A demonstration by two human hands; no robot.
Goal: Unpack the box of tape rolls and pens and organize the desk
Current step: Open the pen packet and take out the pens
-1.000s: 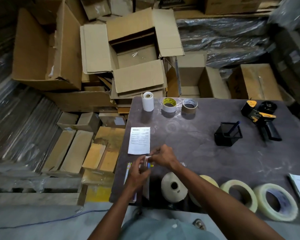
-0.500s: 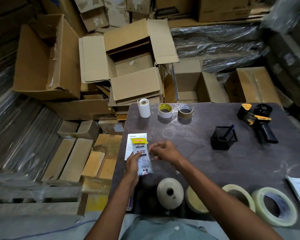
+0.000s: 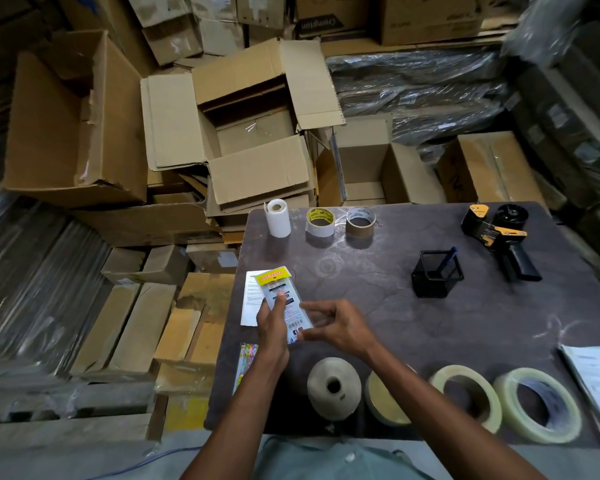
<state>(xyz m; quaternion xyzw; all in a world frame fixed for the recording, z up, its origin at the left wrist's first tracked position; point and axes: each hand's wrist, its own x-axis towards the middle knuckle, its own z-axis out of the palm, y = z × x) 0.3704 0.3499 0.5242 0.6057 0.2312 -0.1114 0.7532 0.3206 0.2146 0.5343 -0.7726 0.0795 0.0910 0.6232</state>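
The clear pen packet [image 3: 284,303] with its yellow header card sits in the grip of the left hand [image 3: 273,323], thumb across its face, above the worktop's [image 3: 378,306] left edge; its small print is unreadable and it hides part of a white paper sheet [image 3: 250,303]. The right hand [image 3: 333,325] hovers just beside the packet's lower end, fingers loosely spread, holding nothing. Bare worktop lies ahead toward the black mesh pen holder [image 3: 436,275] and tape dispenser [image 3: 499,237], while a twine spool [image 3: 333,388] and clear tape rolls [image 3: 499,400] crowd the near edge.
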